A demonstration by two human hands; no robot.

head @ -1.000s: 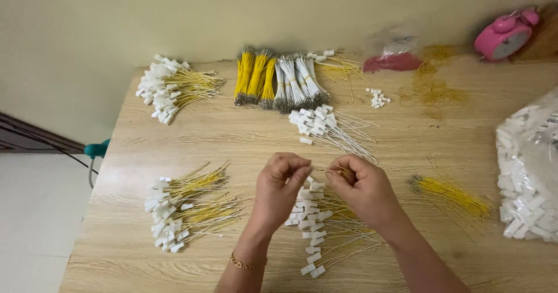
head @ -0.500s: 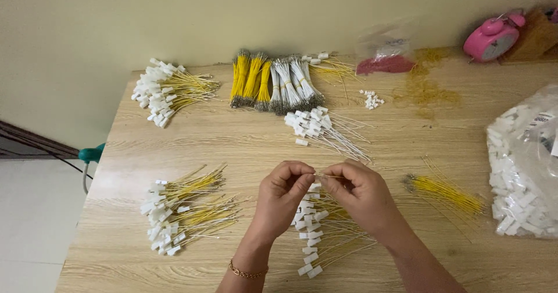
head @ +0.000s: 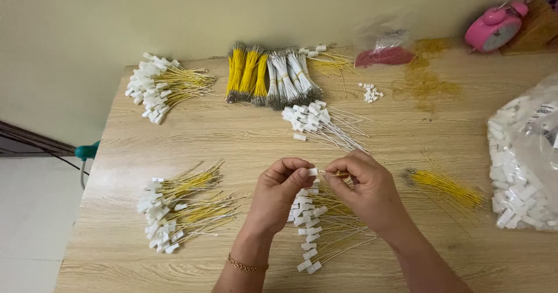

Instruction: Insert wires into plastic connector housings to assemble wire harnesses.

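Note:
My left hand (head: 280,195) pinches a small white plastic connector (head: 313,171) between thumb and forefinger. My right hand (head: 365,189) pinches a thin yellow wire (head: 336,173) whose tip meets that connector. Both hands hover over the wooden table (head: 232,142), just above a pile of yellow wires with white connectors (head: 317,229). To the right of my right hand lies a bundle of bare yellow wires (head: 444,187).
Finished wire piles lie at the left front (head: 177,211) and back left (head: 163,87). Bound yellow and white wire bundles (head: 270,75) and white-wire connectors (head: 317,121) sit at the back. A clear bag of white connectors (head: 523,165) is at right, a pink alarm clock (head: 494,26) at the back right.
My hands have stayed together over the pile, the fingers shifting slightly as wire and connector come together. The view has drifted a little.

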